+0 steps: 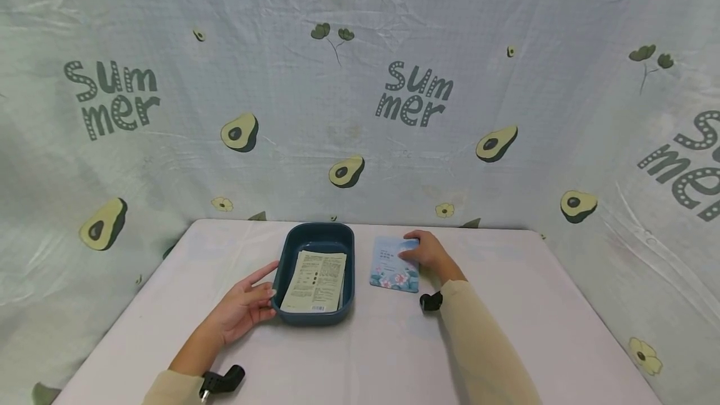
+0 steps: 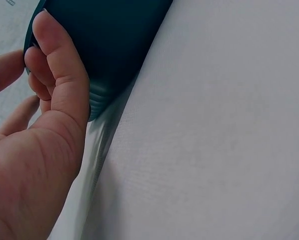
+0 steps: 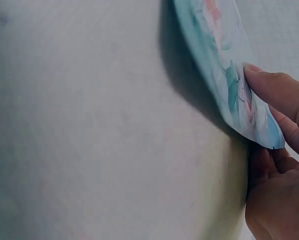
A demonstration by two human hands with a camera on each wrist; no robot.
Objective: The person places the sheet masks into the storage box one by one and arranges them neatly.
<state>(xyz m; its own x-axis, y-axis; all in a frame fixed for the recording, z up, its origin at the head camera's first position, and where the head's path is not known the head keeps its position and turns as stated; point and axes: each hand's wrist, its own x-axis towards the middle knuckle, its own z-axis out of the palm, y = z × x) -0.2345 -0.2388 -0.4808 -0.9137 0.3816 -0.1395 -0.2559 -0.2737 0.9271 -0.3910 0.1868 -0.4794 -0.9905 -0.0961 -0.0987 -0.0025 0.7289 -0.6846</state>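
Note:
A dark blue rectangular bin (image 1: 349, 267) stands left of the table's middle. Several flat cream sachets (image 1: 315, 281) with printed text and a barcode lie stacked inside it. My left hand (image 1: 240, 306) rests its fingers against the bin's left side; in the left wrist view the fingertips touch the bin wall (image 2: 107, 45). To the right of the bin is a light blue flat sachet (image 1: 390, 264) with pink flowers. My right hand (image 1: 424, 252) pinches its upper right edge, thumb on top and fingers beneath. In the right wrist view the sachet's near edge is raised above the table.
A white-covered table (image 1: 394, 355) holds the bin and the sachet. Behind and beside it hangs a pale curtain (image 1: 292, 80) printed with avocados and lettering. A black wrist camera (image 1: 431, 302) sits on the right wrist, another camera (image 1: 225, 380) on the left.

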